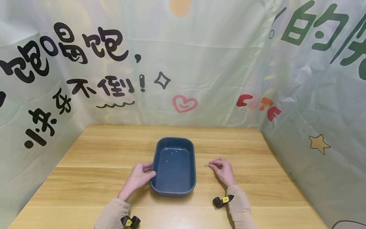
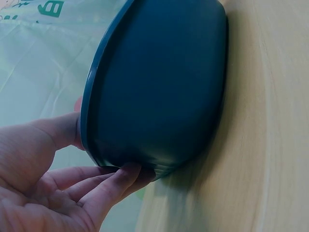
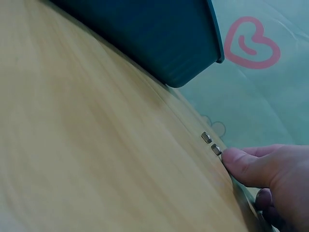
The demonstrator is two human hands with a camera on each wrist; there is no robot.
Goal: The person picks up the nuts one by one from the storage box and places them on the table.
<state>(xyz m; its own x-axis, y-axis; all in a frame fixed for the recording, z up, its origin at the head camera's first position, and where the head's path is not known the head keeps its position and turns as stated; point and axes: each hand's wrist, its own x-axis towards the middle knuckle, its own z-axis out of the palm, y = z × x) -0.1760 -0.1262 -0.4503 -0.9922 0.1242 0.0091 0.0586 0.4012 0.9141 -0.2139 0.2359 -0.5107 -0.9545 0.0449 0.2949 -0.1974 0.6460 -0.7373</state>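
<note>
Wooden table is spreading around the blue tray, whose left rim your left hand is gripping; rightward, two shiny bits are lying by your curled right hand, its hold being unclear.

Tray cut off in wrist views; pieces inside too small to identify.

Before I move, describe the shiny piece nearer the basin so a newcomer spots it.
Find the blue basin on the wooden table. To its right, two small shiny pieces lie by the right hand. The target piece is farther from that hand; its neighbour sits beside the fingertips.
</note>
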